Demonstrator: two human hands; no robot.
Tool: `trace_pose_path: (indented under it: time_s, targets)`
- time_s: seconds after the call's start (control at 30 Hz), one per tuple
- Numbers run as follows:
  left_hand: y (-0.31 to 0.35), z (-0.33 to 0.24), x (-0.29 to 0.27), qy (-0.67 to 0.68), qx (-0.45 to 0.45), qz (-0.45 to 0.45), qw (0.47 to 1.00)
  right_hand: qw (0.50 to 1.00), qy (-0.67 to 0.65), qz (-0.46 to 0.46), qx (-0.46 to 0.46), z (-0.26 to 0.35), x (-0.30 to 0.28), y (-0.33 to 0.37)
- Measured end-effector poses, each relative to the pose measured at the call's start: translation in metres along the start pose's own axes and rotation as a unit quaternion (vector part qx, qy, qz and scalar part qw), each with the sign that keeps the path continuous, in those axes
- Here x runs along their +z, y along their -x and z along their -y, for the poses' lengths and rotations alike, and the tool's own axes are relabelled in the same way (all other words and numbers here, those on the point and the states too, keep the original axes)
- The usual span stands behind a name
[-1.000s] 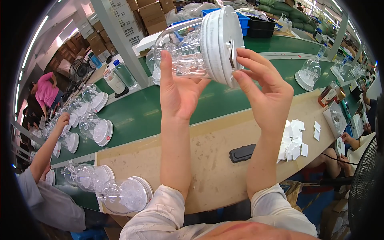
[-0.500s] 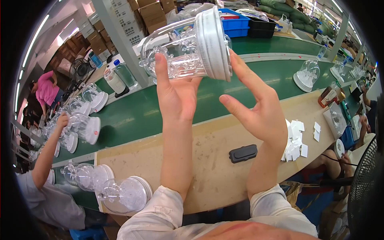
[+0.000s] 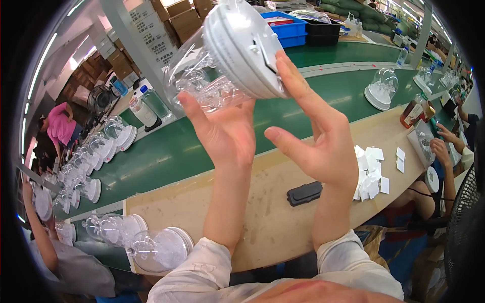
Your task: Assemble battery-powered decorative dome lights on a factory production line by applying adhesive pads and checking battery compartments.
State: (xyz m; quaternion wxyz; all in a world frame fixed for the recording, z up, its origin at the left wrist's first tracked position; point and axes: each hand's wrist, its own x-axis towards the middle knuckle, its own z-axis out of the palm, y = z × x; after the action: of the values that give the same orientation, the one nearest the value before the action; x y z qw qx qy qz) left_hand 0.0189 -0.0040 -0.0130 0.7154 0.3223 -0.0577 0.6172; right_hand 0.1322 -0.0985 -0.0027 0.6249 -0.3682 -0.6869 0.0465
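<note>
Up in front of me, my left hand (image 3: 230,136) holds a clear dome ornament (image 3: 177,68) lying on its side, its palm below and its thumb along the near wall. Clear figures show inside the dome. Its round white base (image 3: 235,48) is tilted, so part of the underside faces right, with a dark slot in it. My right hand (image 3: 326,141) has its fingertips against that underside, near the slot. The right thumb stands well apart and grips nothing. The tips of my left fingers are hidden behind the dome.
Below my hands, a tan board (image 3: 192,212) bears a black case (image 3: 304,194) and a pile of white square pieces (image 3: 371,174). Behind it runs a green belt (image 3: 166,156) with several domes. Two domes (image 3: 161,247) lie at left. Co-workers' arms (image 3: 40,222) reach in from both sides.
The dome ornament has moved left and turned, showing more of its base's underside. My right hand stays with it. At left, the co-worker's arm has drawn back with a dome from the belt.
</note>
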Motion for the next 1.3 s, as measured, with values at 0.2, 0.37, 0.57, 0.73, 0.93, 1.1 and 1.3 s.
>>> trace_pose_path:
  time_s: [0.2, 0.37, 0.57, 0.73, 0.93, 1.1, 1.3]
  targets:
    - [0.006, 0.005, -0.004, 0.028, -0.033, 0.008, 0.999, 0.993, 0.115, -0.028, -0.02, 0.012, 0.007, 0.003]
    - [0.004, -0.001, 0.005, 0.023, -0.008, 0.019, 1.0, 0.996, 0.068, -0.04, -0.04, 0.007, 0.002, -0.001]
    - [-0.011, -0.021, -0.012, 0.004, -0.017, 0.037, 0.999, 0.999, -0.011, -0.017, -0.028, -0.009, 0.006, -0.004]
    - [-0.018, -0.017, -0.027, 0.121, -0.121, 0.009, 0.985, 1.0, 0.005, -0.021, -0.004, -0.009, 0.008, 0.0]
    - [-0.026, -0.024, -0.035, 0.067, -0.126, -0.028, 0.989, 0.995, -0.052, -0.088, 0.016, -0.012, -0.002, -0.002]
    - [-0.028, -0.02, -0.033, -0.332, 0.097, -0.006, 0.938, 0.979, -0.076, -0.173, 0.07, -0.01, -0.02, -0.001]
    - [-0.039, -0.001, -0.056, -0.63, 0.12, 0.046, 0.766, 0.974, -0.094, -0.196, 0.065, -0.01, -0.02, -0.003]
